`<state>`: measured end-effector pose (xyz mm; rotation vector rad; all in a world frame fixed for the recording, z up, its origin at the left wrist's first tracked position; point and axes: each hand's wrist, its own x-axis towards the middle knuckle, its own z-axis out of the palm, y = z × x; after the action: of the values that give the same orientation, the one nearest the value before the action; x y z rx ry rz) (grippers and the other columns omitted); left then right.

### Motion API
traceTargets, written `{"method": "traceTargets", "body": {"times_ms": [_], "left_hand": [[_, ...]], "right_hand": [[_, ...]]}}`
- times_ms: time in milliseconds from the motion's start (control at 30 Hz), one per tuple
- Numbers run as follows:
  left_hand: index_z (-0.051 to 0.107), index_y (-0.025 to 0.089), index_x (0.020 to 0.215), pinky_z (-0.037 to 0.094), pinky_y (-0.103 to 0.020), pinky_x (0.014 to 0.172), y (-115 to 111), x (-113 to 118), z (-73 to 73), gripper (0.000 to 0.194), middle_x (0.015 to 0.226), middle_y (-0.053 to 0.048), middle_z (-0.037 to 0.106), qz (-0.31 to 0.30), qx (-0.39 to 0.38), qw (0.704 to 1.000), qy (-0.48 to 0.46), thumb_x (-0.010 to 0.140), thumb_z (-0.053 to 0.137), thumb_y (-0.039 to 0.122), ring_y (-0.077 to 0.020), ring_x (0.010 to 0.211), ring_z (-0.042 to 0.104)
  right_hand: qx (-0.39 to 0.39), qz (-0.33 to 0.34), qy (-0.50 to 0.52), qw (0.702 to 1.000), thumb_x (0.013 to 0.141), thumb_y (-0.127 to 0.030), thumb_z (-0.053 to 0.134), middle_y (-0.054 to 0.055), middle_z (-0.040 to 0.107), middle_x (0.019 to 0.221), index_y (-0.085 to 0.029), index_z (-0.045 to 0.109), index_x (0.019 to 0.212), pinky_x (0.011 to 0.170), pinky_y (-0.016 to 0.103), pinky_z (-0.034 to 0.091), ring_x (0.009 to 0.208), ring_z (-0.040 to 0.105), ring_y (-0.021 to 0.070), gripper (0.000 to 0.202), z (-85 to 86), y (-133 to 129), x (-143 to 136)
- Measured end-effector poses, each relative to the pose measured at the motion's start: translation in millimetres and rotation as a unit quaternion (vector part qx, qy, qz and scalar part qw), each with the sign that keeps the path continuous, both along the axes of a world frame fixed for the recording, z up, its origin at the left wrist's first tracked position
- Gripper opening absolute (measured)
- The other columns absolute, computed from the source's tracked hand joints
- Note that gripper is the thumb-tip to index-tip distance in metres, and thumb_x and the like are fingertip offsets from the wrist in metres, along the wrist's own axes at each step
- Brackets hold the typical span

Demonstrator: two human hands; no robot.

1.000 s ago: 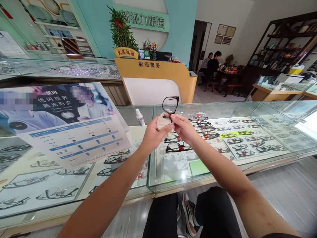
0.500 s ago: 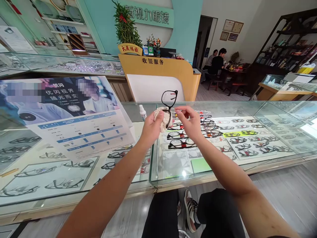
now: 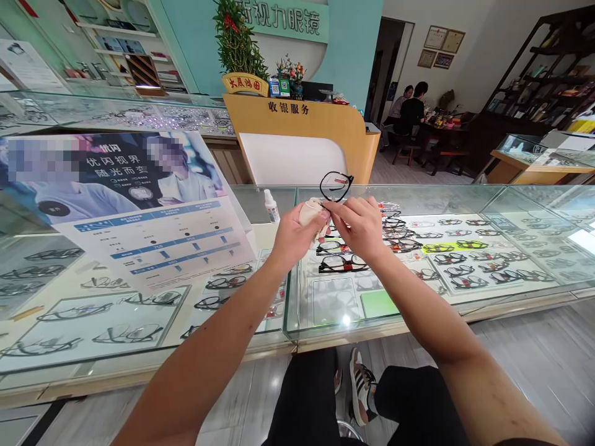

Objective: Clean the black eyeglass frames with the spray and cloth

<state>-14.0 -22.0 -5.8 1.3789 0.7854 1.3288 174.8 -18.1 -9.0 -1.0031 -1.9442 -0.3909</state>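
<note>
A pair of black-rimmed eyeglasses (image 3: 335, 187) is held above the glass counter, one lens standing up with a small red-and-white label on it. My left hand (image 3: 300, 232) is closed around a cream cloth (image 3: 309, 212), which wraps the other lens. Thumb and fingers of my right hand (image 3: 360, 226) pinch the frame near its middle, right beside the cloth. The lower lens is hidden by the cloth and my fingers. Behind my left hand, a small white spray bottle (image 3: 271, 206) stands on the counter.
The glass display case (image 3: 400, 310) holds rows of eyeglasses under its top. A large printed sign (image 3: 153, 229) stands on the left. Beyond are a wooden cashier desk (image 3: 297, 121) and two people (image 3: 409, 111) seated at a table.
My right hand has moved left and closed on the frame beside the cloth. The glasses have turned, their upper lens shifting right and tilting. The camera view has shifted slightly.
</note>
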Motion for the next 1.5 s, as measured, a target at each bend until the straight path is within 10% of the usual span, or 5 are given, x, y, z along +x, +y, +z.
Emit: {"method": "traceTargets", "body": {"times_ms": [233,533,933,1500], "left_hand": [[0.071,0.023,0.093,0.051,-0.028,0.051,5.1,-5.0,-5.1,0.063,0.070,-0.002,0.073,-0.010,-0.032,0.999,0.016,0.091,0.081,0.084,-0.0151,0.056,0.065],[0.079,0.022,0.119,0.070,-0.031,0.086,27.1,-16.6,8.7,0.041,0.109,-0.008,0.089,0.000,-0.112,0.975,-0.193,0.105,0.080,0.060,-0.0245,0.113,0.086],[0.082,0.022,0.112,0.056,-0.038,0.129,35.5,-12.7,-5.2,0.029,0.134,-0.007,0.086,-0.019,-0.042,0.971,-0.236,0.091,0.092,0.040,-0.0275,0.151,0.069],[0.082,0.022,0.121,0.061,-0.046,0.125,30.3,-18.9,9.3,0.022,0.148,-0.012,0.082,-0.041,-0.070,0.958,-0.274,0.108,0.078,0.040,-0.0316,0.148,0.074]], "right_hand": [[0.042,-0.055,-0.029,0.997,0.122,-0.037,0.054,0.002,0.058,0.074,-0.036,0.091,0.122,0.080,0.042,0.026,0.077,0.051,0.0204,0.036,-1.9,2.9,3.1],[0.051,-0.095,0.135,0.985,0.118,-0.038,0.061,0.001,0.060,0.074,-0.027,0.091,0.117,0.081,0.039,0.033,0.073,0.053,0.0192,0.032,5.6,9.7,17.1],[-0.367,0.153,0.409,0.821,0.077,-0.062,0.097,-0.002,0.052,0.068,-0.021,0.084,0.087,0.068,0.034,0.033,0.071,0.043,0.0160,0.044,15.9,-0.1,1.3],[-0.414,0.164,0.410,0.796,0.065,-0.066,0.100,0.001,0.062,0.075,-0.023,0.079,0.076,0.071,0.034,0.036,0.080,0.051,0.0186,0.050,12.5,-1.8,-6.4]]}}
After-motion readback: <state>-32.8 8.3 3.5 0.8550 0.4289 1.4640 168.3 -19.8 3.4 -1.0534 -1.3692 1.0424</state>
